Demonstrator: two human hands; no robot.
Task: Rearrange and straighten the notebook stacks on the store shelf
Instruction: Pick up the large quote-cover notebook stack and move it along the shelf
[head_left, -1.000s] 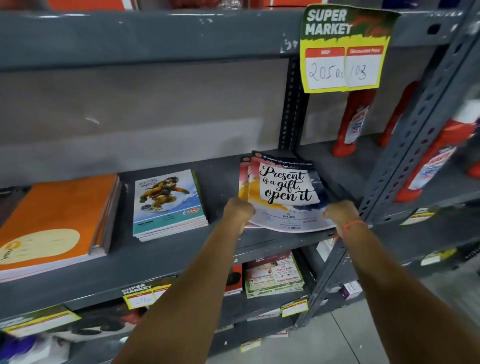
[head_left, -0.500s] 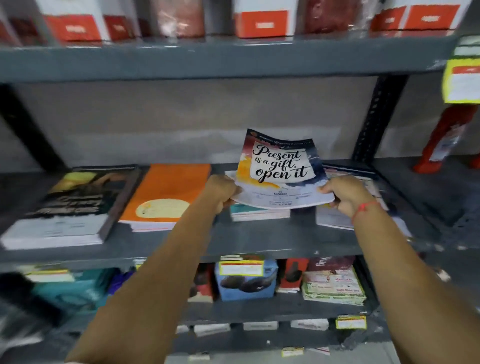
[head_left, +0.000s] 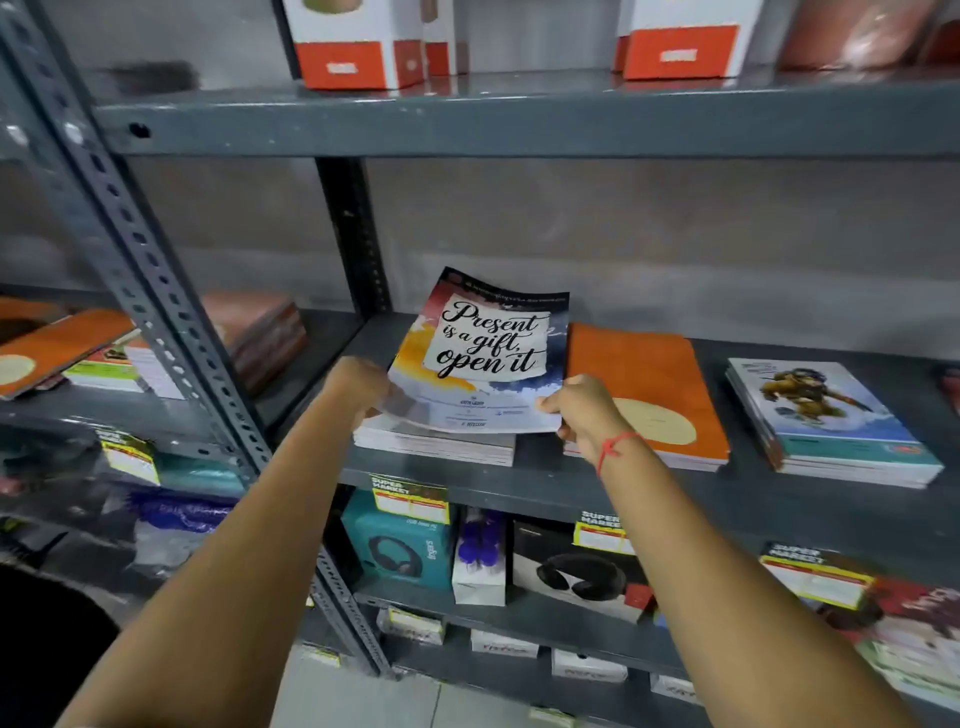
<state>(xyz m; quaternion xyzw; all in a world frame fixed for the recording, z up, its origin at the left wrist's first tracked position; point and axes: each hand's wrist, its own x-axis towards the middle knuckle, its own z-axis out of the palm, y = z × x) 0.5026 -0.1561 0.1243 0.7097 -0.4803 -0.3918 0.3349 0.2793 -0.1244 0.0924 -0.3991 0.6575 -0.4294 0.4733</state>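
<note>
Two hands, left hand (head_left: 358, 387) and right hand (head_left: 582, 410), pinch the notebook (head_left: 483, 358) by its near corners

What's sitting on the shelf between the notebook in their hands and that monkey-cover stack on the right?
The orange notebook stack, seen in the head view.

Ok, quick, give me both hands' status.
Left hand: closed on the "Present is a gift" notebook, near-left corner.
Right hand: closed on the same notebook's near-right corner.
</note>
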